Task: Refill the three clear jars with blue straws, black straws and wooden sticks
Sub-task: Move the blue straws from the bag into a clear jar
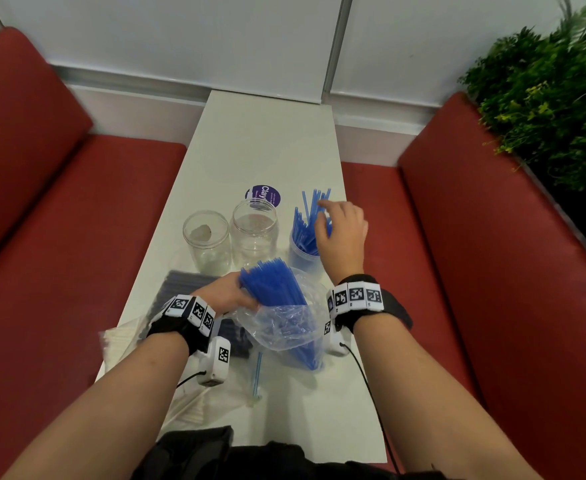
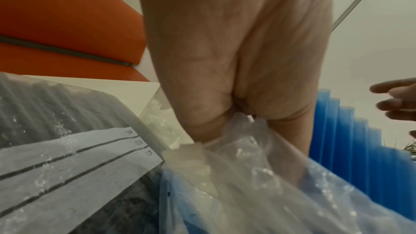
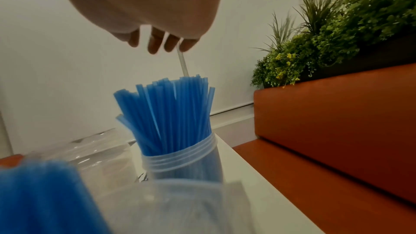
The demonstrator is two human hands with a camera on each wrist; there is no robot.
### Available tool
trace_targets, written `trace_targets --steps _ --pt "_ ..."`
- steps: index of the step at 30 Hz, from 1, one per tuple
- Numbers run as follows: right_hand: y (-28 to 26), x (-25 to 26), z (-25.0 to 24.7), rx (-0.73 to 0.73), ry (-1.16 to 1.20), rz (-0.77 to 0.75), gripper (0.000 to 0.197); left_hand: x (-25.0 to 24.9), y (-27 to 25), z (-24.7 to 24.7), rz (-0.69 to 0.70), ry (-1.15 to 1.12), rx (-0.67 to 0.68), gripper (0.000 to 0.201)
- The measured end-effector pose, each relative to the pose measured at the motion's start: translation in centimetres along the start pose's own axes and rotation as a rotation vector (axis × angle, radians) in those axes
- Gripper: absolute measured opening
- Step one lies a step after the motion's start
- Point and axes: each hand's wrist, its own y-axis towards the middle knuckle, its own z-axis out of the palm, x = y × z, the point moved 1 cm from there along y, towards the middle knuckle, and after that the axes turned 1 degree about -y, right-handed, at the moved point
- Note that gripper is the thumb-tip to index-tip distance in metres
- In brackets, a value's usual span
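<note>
Three clear jars stand in a row on the white table (image 1: 267,140). The left jar (image 1: 206,240) and middle jar (image 1: 254,233) hold no straws. The right jar (image 1: 302,259) (image 3: 180,159) is packed with upright blue straws (image 1: 307,220) (image 3: 171,109). My right hand (image 1: 340,233) (image 3: 157,42) hovers just over their tips, fingers loose, holding nothing. My left hand (image 1: 229,291) (image 2: 236,60) grips a clear plastic bag (image 1: 284,323) (image 2: 236,175) with a bundle of blue straws (image 1: 270,282) (image 2: 349,140) sticking out. A pack of black straws (image 1: 180,285) (image 2: 56,113) lies under that hand.
A pale packet (image 1: 121,341) lies at the table's front left. One wrapped blue straw (image 1: 257,372) lies loose near the front. A purple round sticker (image 1: 263,195) sits behind the jars. Red benches (image 1: 492,271) flank the table; green plants (image 1: 544,98) stand at the right.
</note>
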Motion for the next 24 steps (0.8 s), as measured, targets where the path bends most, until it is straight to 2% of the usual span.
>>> trace_targets --steps 2,4,7,10,13,20,24 --pt "-1.6 0.7 0.0 0.119 0.209 0.004 0.022 0.0 0.2 0.1 -0.007 0.026 -0.011 0.049" --pt "-3.6 1.0 0.4 0.369 0.348 0.087 0.028 0.2 0.5 0.2 -0.003 0.04 -0.021 0.046" --pt "-6.2 0.3 1.2 0.65 0.367 0.226 0.052 0.3 0.8 0.2 0.006 0.065 -0.035 0.046" --pt "-7.8 -0.4 1.7 0.799 0.355 0.359 0.077 0.7 0.9 0.1 -0.003 0.087 -0.035 0.043" --pt "-8.2 -0.9 2.0 0.825 0.303 0.386 0.081 1.0 1.2 0.1 0.003 0.068 -0.027 0.046" --pt "-8.0 -1.0 1.7 0.763 0.272 0.315 0.035 1.0 1.4 0.2 0.003 0.071 -0.024 0.043" --pt "-8.1 -1.2 1.6 0.781 0.263 0.315 0.033 0.8 1.4 0.5 0.007 0.058 -0.027 0.046"
